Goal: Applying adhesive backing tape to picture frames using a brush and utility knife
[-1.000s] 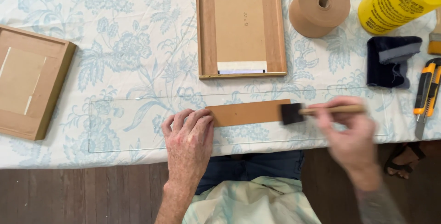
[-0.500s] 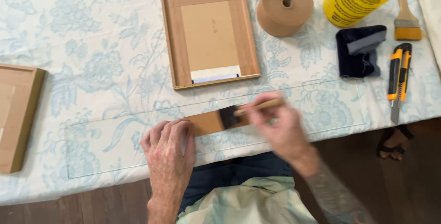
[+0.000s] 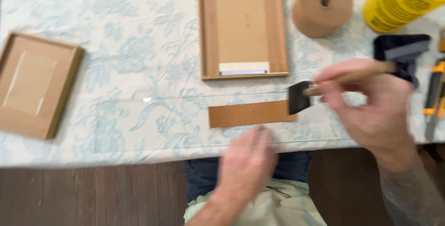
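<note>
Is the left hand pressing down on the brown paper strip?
No, the left hand sits at the table edge just below the brown paper strip, which lies bare, with the foam brush at its right end.

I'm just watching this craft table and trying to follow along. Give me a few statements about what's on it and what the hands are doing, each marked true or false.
1. The right hand holds a foam brush by its wooden handle. True.
2. The left hand presses on the brown paper strip. False: it is off the strip, at the table edge.
3. The roll of brown tape lies right of the middle frame. True.
4. The yellow bottle lies at the far left. False: it is at the upper right.
</note>
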